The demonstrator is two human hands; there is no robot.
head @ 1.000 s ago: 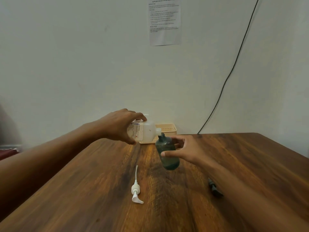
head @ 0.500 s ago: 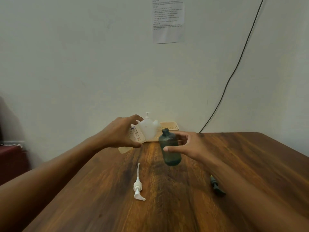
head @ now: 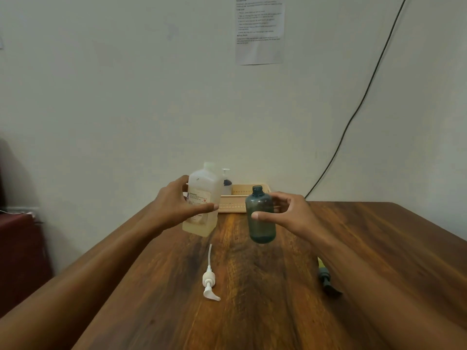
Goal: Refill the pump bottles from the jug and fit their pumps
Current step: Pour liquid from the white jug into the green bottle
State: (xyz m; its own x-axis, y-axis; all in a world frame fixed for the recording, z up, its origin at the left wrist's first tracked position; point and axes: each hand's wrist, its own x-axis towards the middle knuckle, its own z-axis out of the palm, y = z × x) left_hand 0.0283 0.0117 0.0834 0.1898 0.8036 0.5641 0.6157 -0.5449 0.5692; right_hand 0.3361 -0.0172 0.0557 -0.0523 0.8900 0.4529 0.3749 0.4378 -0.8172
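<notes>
A dark wooden surface (head: 252,319) runs up to a pale wall. Over it, the left grip (head: 177,204) is wrapped round a translucent jug (head: 203,184), which is upright with yellowish liquid low inside. Just to its right and not touching it, the right grip (head: 290,213) holds a teal bottle (head: 261,227) by its side, thumb in front, neck open. A white pump (head: 209,281) lies nearer than the jug. A dark pump (head: 327,282) lies beside the right forearm. A beige basket (head: 237,199) stands by the wall.

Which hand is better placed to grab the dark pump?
Likely the right hand: the dark pump lies beside its forearm, though it holds the teal bottle. The left hand holds the jug.
</notes>
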